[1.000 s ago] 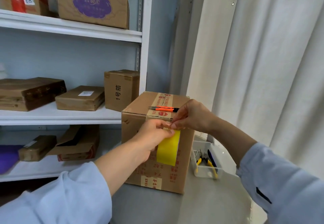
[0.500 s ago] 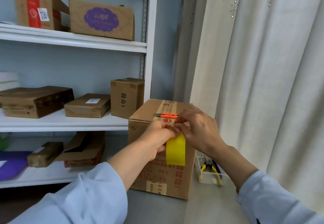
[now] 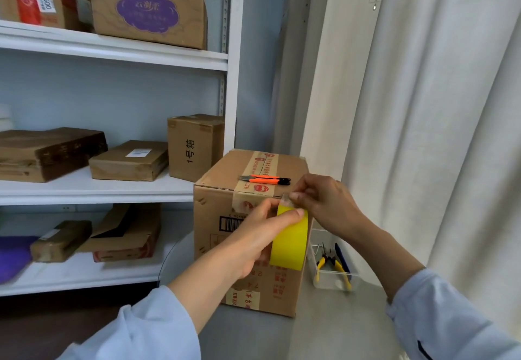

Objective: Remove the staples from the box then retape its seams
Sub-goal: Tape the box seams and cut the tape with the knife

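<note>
A brown cardboard box [image 3: 217, 213] with printed tape along its top seam stands on the grey table. Orange-handled snips [image 3: 265, 180] lie on its lid. My left hand [image 3: 259, 235] grips a yellow roll of tape [image 3: 290, 238], held in front of the box's near face just below the top edge. My right hand [image 3: 324, 204] pinches the roll's free end at its top, thumb and forefinger closed on the strip.
A clear plastic bin [image 3: 332, 278] with yellow-handled pliers sits to the right of the box. White shelves [image 3: 112, 190] with several cardboard parcels fill the left. A pale curtain [image 3: 423, 106] hangs close on the right.
The view has shifted. My left hand has turned the roll so more of it shows. My right hand has moved from the box's top edge to the roll's top, pinching the tape end.
</note>
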The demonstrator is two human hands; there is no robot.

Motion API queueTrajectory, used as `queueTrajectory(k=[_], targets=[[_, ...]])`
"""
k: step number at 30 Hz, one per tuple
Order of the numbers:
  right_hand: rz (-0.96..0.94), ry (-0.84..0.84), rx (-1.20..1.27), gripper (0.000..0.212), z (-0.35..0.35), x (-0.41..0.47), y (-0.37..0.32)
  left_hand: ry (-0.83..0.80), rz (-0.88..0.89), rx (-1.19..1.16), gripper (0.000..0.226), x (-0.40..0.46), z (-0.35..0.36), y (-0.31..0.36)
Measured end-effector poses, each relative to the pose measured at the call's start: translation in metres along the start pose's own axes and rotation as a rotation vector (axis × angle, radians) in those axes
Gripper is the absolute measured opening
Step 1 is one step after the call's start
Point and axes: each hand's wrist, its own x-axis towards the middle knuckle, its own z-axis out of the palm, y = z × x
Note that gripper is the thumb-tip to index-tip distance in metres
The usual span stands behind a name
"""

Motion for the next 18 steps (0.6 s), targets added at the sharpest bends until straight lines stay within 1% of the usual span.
queueTrajectory(k=[6, 10, 14, 18], targets=[[-0.019, -0.017, -0.051, 0.007, -0.001, 0.004, 0.001, 0.015, 0.017, 0.037, 0.023, 0.007, -0.001, -0.006], [-0.013, -0.033, -0.037, 0.008, -0.004, 0.005, 0.0, 0.002, -0.036, 0.106, 0.022, 0.01, -0.003, -0.004], [-0.009, -0.048, -0.023, 0.009, -0.006, 0.005, -0.002, -0.028, -0.1, 0.126, 0.023, 0.013, -0.004, 0.006], [0.013, -0.045, 0.013, 0.009, -0.008, 0.004, -0.003, -0.048, -0.194, 0.251, 0.026, 0.013, -0.003, 0.007]])
